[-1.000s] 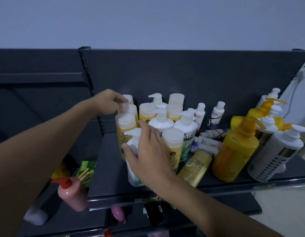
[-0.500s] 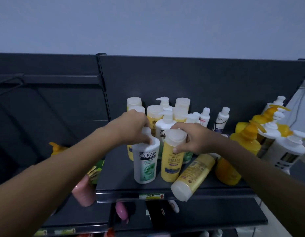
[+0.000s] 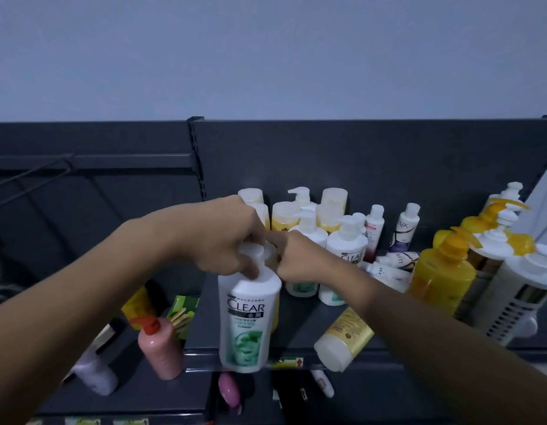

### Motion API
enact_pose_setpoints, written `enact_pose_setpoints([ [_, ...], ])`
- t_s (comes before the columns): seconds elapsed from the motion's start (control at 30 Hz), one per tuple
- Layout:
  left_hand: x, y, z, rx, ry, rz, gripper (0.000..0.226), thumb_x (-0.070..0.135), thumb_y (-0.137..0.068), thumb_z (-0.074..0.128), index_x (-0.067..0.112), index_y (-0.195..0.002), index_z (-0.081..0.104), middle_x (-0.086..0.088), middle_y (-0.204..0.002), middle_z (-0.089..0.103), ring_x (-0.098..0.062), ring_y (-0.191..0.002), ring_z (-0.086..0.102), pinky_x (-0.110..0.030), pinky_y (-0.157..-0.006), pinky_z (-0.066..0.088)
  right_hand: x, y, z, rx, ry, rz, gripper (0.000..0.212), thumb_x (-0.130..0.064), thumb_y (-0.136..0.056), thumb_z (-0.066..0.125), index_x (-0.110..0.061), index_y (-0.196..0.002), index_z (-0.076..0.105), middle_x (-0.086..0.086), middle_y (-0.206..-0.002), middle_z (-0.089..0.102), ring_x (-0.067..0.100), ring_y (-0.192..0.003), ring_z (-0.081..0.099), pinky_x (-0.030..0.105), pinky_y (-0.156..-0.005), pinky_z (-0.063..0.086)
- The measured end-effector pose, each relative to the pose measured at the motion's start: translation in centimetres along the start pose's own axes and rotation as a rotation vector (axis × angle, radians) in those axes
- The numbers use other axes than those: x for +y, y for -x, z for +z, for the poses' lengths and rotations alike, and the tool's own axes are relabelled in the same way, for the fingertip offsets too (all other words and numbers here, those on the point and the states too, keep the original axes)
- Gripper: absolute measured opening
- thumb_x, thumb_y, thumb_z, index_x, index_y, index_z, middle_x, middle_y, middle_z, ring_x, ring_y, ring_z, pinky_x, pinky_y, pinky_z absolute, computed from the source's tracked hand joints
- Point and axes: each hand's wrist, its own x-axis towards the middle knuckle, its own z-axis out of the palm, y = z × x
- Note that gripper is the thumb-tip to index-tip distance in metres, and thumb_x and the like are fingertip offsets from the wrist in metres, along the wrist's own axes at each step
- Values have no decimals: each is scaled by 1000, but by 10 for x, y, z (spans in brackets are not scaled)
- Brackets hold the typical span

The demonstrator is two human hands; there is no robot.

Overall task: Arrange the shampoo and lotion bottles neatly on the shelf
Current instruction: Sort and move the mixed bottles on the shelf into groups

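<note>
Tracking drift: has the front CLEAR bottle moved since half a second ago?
Yes, forward: the CLEAR bottle in the left hand now overlaps the shelf's front edge, which it stood behind earlier.

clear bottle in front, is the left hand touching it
Touching. The head view shows the left hand gripping the clear bottle around its pump.

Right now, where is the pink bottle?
Head view, lower left: the pink bottle sits on the lower shelf, left of the CLEAR bottle and beside a green box.
</note>
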Motion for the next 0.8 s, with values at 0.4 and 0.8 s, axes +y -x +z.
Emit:
enact_pose_setpoints([
  [0.4,41,-44,-17,117,-50,126,41,61,-78,75,21,-89,75,3,-70,67,-10,-68,60,-37,-64,56,73,102,-27,-424,393,239,75,-46,-76,85,-22,-140,54,-3,-137,60,17,-122,57,32,-101,49],
  [0.8,47,-88,2,56,-83,78,41,61,-79,75,21,-89,76,2,-77,73,-15,-76,66,-33,-62,55,109,134,8,-316,777,-110,73,-44,-73,77,-19,-138,53,5,-133,58,27,-119,53,47,-94,49],
])
